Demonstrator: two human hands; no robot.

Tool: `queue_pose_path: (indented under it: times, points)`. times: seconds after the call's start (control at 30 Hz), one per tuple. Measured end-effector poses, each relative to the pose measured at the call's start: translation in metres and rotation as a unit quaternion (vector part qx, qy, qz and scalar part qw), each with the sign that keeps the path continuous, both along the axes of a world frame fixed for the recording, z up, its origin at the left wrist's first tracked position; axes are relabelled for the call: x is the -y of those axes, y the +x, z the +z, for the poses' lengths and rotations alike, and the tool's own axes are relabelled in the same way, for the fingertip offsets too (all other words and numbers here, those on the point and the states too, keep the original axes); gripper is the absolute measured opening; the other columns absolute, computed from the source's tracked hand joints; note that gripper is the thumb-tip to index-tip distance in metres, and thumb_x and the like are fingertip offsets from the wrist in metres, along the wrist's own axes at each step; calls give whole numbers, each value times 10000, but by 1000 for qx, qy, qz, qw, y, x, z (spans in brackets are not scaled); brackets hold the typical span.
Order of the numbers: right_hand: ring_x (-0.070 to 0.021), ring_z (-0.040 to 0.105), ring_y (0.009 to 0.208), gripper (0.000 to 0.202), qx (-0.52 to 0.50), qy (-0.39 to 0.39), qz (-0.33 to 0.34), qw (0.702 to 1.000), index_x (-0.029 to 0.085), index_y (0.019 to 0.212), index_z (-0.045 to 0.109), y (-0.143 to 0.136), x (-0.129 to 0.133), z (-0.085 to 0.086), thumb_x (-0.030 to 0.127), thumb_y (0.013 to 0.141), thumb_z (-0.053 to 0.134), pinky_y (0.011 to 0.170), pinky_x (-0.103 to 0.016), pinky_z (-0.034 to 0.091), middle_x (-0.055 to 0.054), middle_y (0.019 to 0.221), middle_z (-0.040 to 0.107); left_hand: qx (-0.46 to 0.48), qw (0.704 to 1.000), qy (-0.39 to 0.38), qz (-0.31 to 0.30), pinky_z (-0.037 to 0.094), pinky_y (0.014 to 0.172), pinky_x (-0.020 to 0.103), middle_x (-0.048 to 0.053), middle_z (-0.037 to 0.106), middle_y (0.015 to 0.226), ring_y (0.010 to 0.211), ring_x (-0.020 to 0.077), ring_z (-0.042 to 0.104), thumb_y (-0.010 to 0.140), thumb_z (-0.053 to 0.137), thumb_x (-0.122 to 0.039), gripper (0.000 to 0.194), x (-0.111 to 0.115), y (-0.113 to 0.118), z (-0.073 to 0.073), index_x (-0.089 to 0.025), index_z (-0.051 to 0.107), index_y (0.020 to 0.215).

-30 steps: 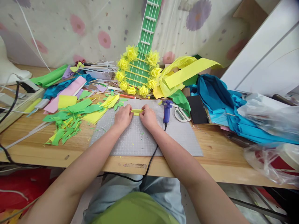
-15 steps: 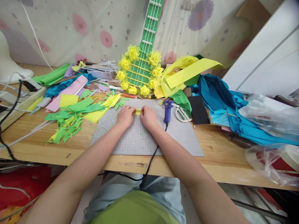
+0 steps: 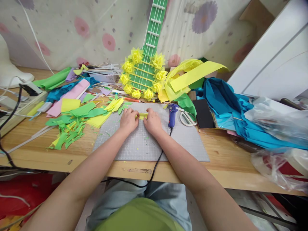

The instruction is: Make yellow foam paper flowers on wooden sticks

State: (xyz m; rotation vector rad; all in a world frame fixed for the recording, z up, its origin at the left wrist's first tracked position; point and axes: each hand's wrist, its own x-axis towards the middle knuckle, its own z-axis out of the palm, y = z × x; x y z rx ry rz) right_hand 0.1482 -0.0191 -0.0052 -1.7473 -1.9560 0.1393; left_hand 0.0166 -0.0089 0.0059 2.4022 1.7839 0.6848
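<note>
A narrow yellow paper strip point(image 3: 143, 115) stretches between my hands, low over the grey cutting mat point(image 3: 154, 147). My left hand point(image 3: 129, 121) has its fingers closed on the strip's left end. At the right end my right hand point(image 3: 153, 122) grips it, fingers curled over the edge. The far tips of some fingers are hidden. To the right of my right hand lies a purple hot glue gun point(image 3: 172, 115), its black cord running under my right forearm. White-handled scissors point(image 3: 187, 118) rest just beyond it.
Behind the mat leans a green guitar shape point(image 3: 144, 72) edged with yellow paper flowers. Green and yellow paper scraps point(image 3: 72, 123) are heaped at left. A black phone-like slab point(image 3: 204, 114) and blue crepe paper point(image 3: 223, 99) lie at right.
My hands have shifted very slightly, and a little more of the yellow strip shows between them. The view has moved a touch; everything else stays put.
</note>
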Motion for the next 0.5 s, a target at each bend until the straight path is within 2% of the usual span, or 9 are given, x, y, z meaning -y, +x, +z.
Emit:
queue_pose_path:
  times: [0.1,0.17,0.27,0.5]
  points:
    - [-238,444,941,334,12,1,-15,1000,100,1112,451,0,4,2,125,785,388,805,-355,362,-149,1022,532,6,1000,-2,0,370,818,349,79,520,843,916,249,440,774,456,-210,167,0,-4,-2,-207,612,835]
    - [-251,423,963,356,21,-3,-41,999,92,1144,447,0,6,4,144,794,405,815,-366,355,-160,1038,507,24,1000,-3,19,369,825,359,80,523,861,912,250,444,755,488,-223,191,-1,-8,-4,-193,573,923]
    - [-263,398,988,422,17,-8,-65,998,97,1199,418,1,8,4,186,789,462,828,-376,346,-162,1059,476,61,997,-7,53,366,839,375,78,519,894,905,248,451,714,554,-263,352,-4,-14,-6,-179,495,1051]
    - [-252,391,983,409,7,-27,-56,998,116,1201,423,6,4,0,163,796,445,832,-374,340,-154,1056,458,107,993,-28,38,350,881,371,57,531,879,905,222,471,676,573,-199,373,-10,-21,-8,-188,494,1040]
